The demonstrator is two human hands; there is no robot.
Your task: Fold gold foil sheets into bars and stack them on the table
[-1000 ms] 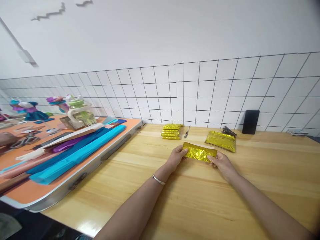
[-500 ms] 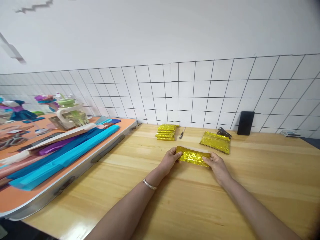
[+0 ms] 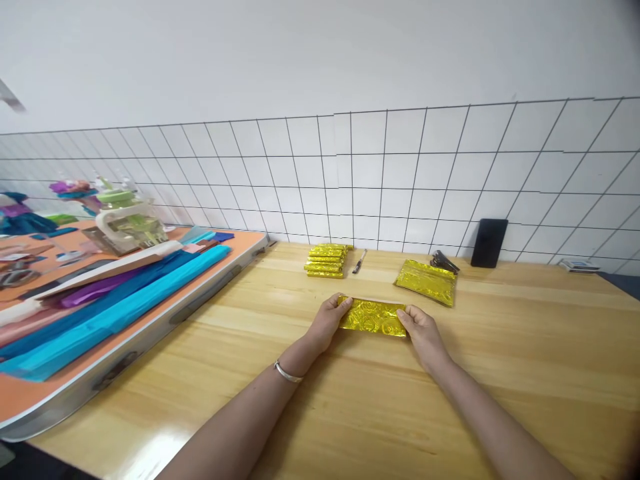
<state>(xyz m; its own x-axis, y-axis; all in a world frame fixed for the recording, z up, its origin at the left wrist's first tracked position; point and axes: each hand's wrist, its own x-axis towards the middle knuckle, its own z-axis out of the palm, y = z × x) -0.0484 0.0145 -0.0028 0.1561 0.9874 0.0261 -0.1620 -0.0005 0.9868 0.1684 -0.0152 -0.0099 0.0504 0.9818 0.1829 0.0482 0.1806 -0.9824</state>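
Observation:
A shiny gold foil piece is held level above the wooden table, stretched between both hands. My left hand pinches its left end, thumb on top, with a silver bangle on the wrist. At the right end my right hand grips it the same way. Several narrow gold foil strips lie in a row near the wall. Flat gold foil sheets rest to the right, beside a black clip. Between them lies a pen.
A black phone leans on the tiled wall. On the left, an orange-topped board bears blue, purple and white paper rolls, scissors and a green-lidded jug. A small stack of cards sits at far right.
The foil piece has tilted, so its patterned face now shows more fully and its dark upper band is no longer seen. The whole view has shifted slightly.

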